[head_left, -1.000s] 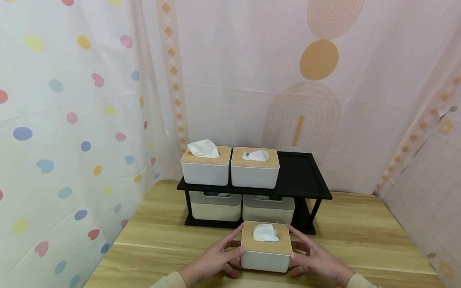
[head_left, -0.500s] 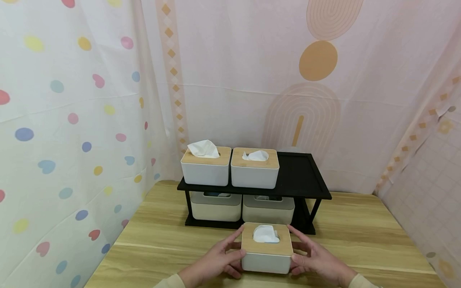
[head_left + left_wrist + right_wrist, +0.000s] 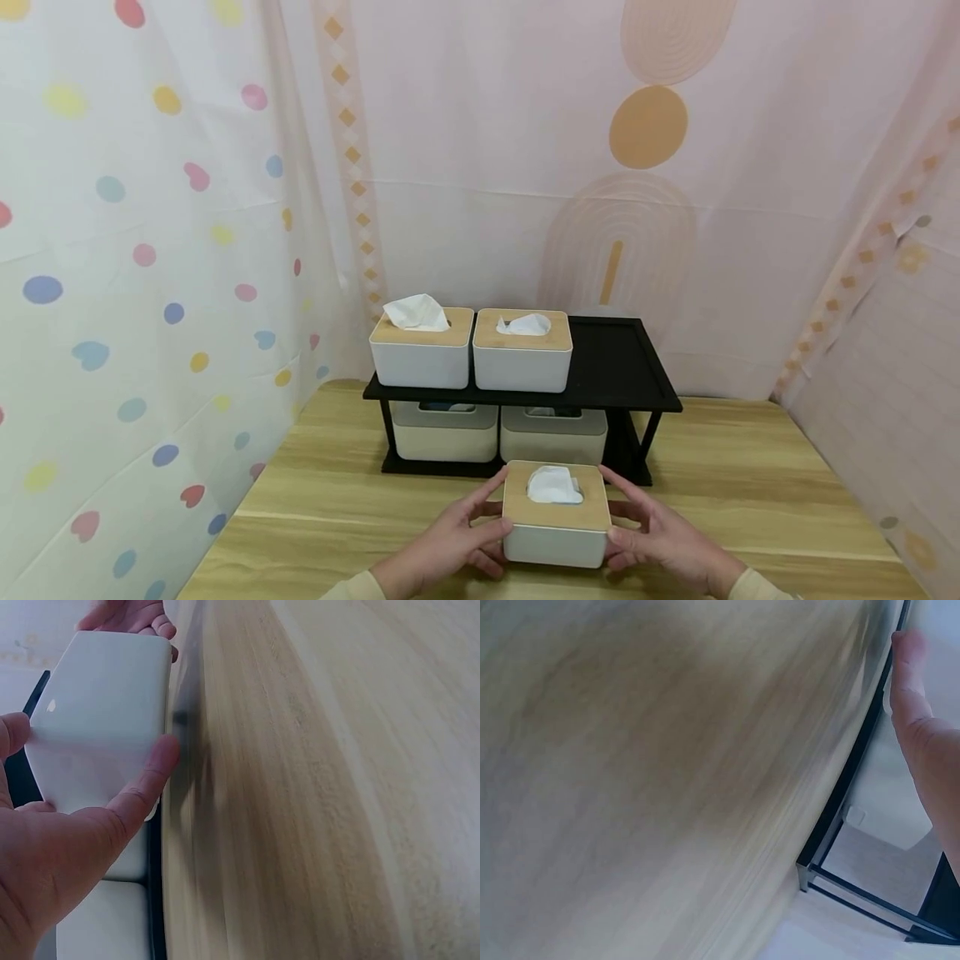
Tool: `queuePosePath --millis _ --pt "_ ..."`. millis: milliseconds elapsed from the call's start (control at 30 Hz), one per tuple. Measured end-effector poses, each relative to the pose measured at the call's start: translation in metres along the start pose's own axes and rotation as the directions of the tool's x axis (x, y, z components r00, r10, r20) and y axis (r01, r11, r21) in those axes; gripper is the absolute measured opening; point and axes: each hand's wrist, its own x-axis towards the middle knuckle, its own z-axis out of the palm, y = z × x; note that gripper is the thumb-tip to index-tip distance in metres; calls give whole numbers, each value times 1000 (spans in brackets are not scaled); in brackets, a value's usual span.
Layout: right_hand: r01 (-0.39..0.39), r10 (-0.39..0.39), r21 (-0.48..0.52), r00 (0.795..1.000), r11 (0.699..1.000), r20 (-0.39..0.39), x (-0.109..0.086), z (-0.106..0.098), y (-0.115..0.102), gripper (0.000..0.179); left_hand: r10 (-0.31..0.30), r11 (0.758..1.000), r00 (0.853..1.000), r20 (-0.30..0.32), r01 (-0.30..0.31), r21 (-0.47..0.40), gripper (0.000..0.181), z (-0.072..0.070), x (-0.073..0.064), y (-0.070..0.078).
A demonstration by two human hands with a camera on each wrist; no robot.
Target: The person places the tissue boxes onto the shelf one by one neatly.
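A white tissue box (image 3: 557,546) with a light wooden lid is held between both hands at the front of the table. Its white tissue (image 3: 553,485) pokes up through the slot. From one side the left hand (image 3: 461,540) grips it, thumb at the front and index finger along the lid's edge. On the opposite side, the right hand (image 3: 658,540) holds it in the same manner. The left wrist view shows the box's pale wall (image 3: 105,697) between the spread fingers. Only part of the right hand (image 3: 930,742) appears in the right wrist view.
Behind the hands stands a black two-tier rack (image 3: 622,367). Two similar tissue boxes, one on the left (image 3: 422,364) and another beside it (image 3: 521,369), sit on its upper shelf. Two more (image 3: 446,442) occupy the lower shelf. Patterned curtains (image 3: 480,150) surround the wooden table (image 3: 300,500).
The head view has turned slightly, so the rack and curtains sit a little farther left in it. Both hands keep hold of the tissue box, almost still.
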Motion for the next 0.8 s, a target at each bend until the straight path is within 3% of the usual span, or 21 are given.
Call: queuePosePath --millis 433,800 --pt "37 -37 -61 999 997 -13 -15 -7 -12 82 27 1000 1000 11 -27 -7 80 9 -3 14" --pt "101 -107 -156 994 983 -27 -35 -21 -51 82 112 993 992 64 -114 23 78 26 -3 55"
